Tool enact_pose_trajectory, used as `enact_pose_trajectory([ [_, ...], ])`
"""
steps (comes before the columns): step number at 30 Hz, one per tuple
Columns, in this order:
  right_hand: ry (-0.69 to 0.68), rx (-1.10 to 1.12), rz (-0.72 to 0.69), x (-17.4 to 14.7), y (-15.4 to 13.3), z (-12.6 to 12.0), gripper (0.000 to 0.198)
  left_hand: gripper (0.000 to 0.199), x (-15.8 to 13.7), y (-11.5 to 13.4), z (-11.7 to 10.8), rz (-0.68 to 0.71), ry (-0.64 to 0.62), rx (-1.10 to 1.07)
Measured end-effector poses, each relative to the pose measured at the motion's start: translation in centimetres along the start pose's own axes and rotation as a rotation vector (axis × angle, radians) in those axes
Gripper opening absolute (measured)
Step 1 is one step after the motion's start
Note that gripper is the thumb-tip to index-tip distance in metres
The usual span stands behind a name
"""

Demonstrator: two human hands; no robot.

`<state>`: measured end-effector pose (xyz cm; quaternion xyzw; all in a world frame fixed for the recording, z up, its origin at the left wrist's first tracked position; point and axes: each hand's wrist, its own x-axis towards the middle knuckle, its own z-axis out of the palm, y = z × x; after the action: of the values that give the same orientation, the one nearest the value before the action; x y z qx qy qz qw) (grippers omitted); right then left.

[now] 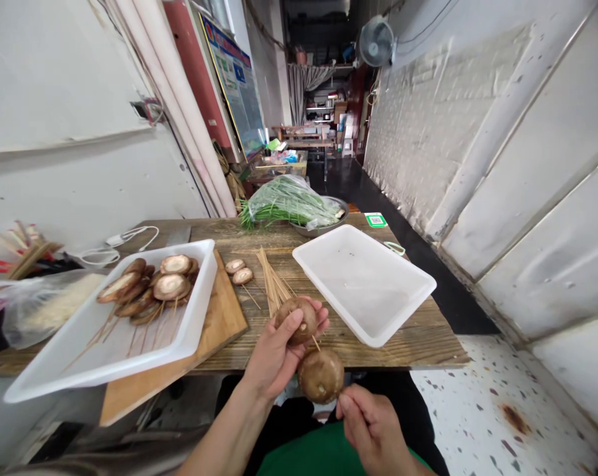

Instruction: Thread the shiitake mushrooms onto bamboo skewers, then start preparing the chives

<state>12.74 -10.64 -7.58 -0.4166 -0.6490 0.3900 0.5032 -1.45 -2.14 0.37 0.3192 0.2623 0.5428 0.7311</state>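
Note:
Between the thumb and fingers of my left hand (pixel 274 357) sits a brown shiitake mushroom (pixel 301 316), cap facing me. My right hand (pixel 371 423) pinches a thin bamboo skewer (pixel 316 343) just below a second shiitake mushroom (pixel 321 375) threaded on it. The skewer's upper end points at the mushroom in my left hand; I cannot tell whether it has gone in. Loose bamboo skewers (pixel 273 281) lie in a bundle beyond my left hand. Left of them, two small mushroom pieces (pixel 242 275) lie beside a skewer.
A white tray (pixel 207 284) of skewered mushrooms rests on a wooden board (pixel 229 311) at left. Another white tray (pixel 363 284) lies right of centre on the wooden table (pixel 428 330). Bagged green chives (pixel 289 201) sit at the back, partly over a metal bowl (pixel 323 228).

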Motion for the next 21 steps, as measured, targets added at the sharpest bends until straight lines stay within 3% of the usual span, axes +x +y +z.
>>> enact_pose_trajectory([
  [12, 0.007, 0.081, 0.026, 0.5, -0.2, 0.2, 0.029, 0.019, -0.4, -0.2, 0.0, -0.051, -0.005, 0.02],
  [17, 0.015, 0.133, 0.111, 1.4, -0.2, -0.4, 0.034, 0.042, -0.3, 0.0, -0.3, -0.142, -0.115, -0.092],
  [21, -0.058, 0.174, 0.201, 2.7, 0.0, -0.7, 0.037, 0.032, -0.5, 0.0, -1.4, -0.165, -0.037, -0.072],
])
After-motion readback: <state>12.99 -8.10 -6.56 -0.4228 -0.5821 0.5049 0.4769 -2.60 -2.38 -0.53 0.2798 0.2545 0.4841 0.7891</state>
